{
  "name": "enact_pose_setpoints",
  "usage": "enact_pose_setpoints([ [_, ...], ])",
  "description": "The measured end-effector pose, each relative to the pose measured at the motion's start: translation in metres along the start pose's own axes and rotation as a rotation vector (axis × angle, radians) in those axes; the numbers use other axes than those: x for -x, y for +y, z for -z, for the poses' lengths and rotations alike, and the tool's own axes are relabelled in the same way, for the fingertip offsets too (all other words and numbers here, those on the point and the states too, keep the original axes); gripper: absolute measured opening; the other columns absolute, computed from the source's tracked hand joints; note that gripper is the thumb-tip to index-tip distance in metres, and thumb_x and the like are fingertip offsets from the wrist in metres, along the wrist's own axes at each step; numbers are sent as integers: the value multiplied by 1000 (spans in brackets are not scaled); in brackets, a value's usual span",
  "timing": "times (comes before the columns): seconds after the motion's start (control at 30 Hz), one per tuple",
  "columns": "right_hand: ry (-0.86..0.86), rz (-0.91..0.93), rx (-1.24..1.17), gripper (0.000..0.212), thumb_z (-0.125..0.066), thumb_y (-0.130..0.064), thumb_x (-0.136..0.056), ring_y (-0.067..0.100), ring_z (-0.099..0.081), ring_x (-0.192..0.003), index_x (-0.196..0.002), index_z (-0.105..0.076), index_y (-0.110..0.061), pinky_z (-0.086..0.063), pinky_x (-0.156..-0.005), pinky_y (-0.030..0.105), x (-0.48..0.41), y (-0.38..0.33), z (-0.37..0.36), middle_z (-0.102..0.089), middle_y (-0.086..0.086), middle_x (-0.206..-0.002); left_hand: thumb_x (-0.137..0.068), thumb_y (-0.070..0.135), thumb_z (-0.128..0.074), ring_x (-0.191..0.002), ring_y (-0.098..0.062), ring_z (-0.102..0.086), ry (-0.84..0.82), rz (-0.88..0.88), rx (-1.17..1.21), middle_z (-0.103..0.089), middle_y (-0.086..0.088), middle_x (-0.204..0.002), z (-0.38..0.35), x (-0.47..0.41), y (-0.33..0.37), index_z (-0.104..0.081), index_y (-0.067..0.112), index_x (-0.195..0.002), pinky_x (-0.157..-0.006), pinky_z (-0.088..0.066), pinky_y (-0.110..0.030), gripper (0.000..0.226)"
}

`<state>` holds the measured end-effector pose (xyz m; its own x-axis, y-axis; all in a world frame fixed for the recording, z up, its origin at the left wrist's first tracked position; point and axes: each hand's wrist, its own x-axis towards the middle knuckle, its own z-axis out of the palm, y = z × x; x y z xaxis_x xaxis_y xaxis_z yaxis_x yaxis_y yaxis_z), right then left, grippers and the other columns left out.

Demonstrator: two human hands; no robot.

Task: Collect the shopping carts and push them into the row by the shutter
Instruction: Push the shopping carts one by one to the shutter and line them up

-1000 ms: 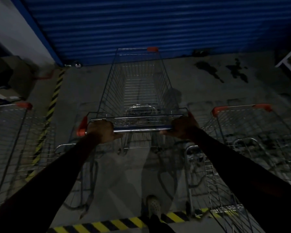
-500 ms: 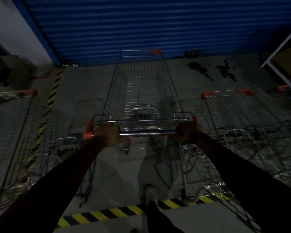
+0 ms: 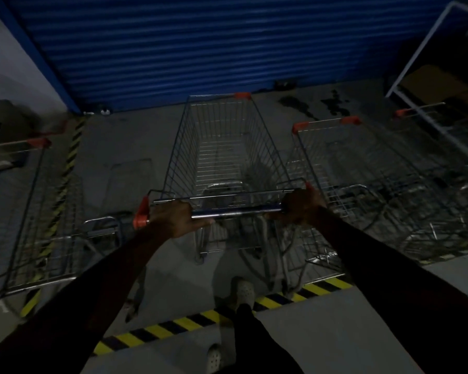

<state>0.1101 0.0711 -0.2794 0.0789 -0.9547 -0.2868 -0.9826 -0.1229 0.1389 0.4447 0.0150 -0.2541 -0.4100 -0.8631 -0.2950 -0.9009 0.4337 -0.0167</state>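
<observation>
Both hands grip the handle bar [image 3: 235, 211] of a wire shopping cart [image 3: 222, 147]. The left hand [image 3: 177, 218] wraps the bar beside its orange end cap [image 3: 141, 217], and the right hand [image 3: 301, 209] closes round the opposite end. Both arms, in dark sleeves [image 3: 92, 287], reach forward almost straight.

The cart's long axis runs directly away from the person. Its narrower front end points at the blue roller shutter [image 3: 200, 44] and stands short of it on the concrete floor [image 3: 125, 147].

Four carts can be counted in the dim light. Besides the one being held, a left-hand cart [image 3: 25, 198] stands apart across a gap of floor, and a right-hand cart [image 3: 362, 171] stands just beside the held one. The far cart [image 3: 422, 109] is only partly visible, under a white metal frame [image 3: 430, 49]. All face the shutter.

Two strips of yellow-and-black hazard tape mark the floor, one crosswise strip [image 3: 173, 327] near the person's feet and one lengthwise strip [image 3: 68, 163] on the left. Two pale shoes show, the leading shoe [image 3: 245, 290] at the crosswise strip.
</observation>
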Motion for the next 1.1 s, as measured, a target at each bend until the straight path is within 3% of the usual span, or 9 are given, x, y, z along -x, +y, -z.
enact_pose_setpoints([
  [0.17,56,18,-40,111,5,-105,-58,12,-64,-105,-86,-72,-31,-9,-119,58,25,-3,-20,-72,-11,-90,-56,105,-16,-100,-20,-69,34,-4,-2,-74,1,-103,-13,26,6,-67,28,-84,-84,-50,-33,96],
  [0.37,27,30,-78,95,6,-105,-57,13,-64,-103,-60,-53,-30,-8,-120,59,51,-6,-19,-50,-15,-63,-47,109,-4,-106,-21,-69,44,33,7,-74,1,-109,-26,44,18,-72,27,-104,-93,-53,-37,121],
  [0.5,1,52,-76,90,0,-103,-61,17,-64,-101,-57,-51,-29,-8,-119,59,72,-7,-14,-42,-14,-58,-60,106,-5,-107,-11,-68,92,52,-86,-74,9,-111,-38,57,24,-72,36,-113,-99,-50,-33,111],
  [0.6,-10,62,-87,81,-17,-100,-71,22,-65,-98,-57,-48,-26,-12,-117,60,84,-6,-20,-56,-7,-67,-67,103,-16,-111,-13,-65,64,76,-18,-72,8,-117,-56,67,22,-71,30,-118,-101,-48,-33,105],
  [0.7,8,77,-80,97,-8,-105,-64,23,-65,-96,-71,-63,-25,-16,-114,61,94,-5,-33,-69,-2,-84,-76,94,-34,-111,-17,-67,50,43,-16,-74,2,-115,-50,91,47,-75,28,-112,-100,-48,-30,87],
  [0.8,111,114,-90,101,-5,-105,-61,20,-65,-90,-70,-65,-24,-18,-112,59,104,-1,-41,-67,-7,-74,-79,93,-34,-120,-13,-62,114,35,-57,-71,7,-123,-44,110,63,-70,36,-124,-108,-40,-28,80],
  [0.9,102,122,-113,93,-10,-105,-63,19,-65,-90,-61,-57,-24,-20,-113,58,117,-2,-43,-60,-9,-66,-54,107,3,-105,-12,-68,76,126,-57,-76,8,-104,-61,118,56,-78,35,-99,-99,-50,-31,117],
  [1.0,94,133,-113,84,-15,-103,-67,20,-65,-90,-56,-48,-26,-20,-114,59,131,-4,-40,-49,-12,-60,-49,107,10,-94,-12,-71,58,132,-36,-75,9,-87,-64,131,64,-74,28,-74,-94,-53,-33,118],
  [1.1,45,132,-135,76,-21,-100,-70,19,-65,-94,-57,-42,-28,-13,-117,60,146,-12,-36,-47,-13,-63,-55,104,-2,-94,-13,-70,87,104,-62,-75,7,-88,-70,140,62,-72,29,-73,-88,-54,-31,104],
])
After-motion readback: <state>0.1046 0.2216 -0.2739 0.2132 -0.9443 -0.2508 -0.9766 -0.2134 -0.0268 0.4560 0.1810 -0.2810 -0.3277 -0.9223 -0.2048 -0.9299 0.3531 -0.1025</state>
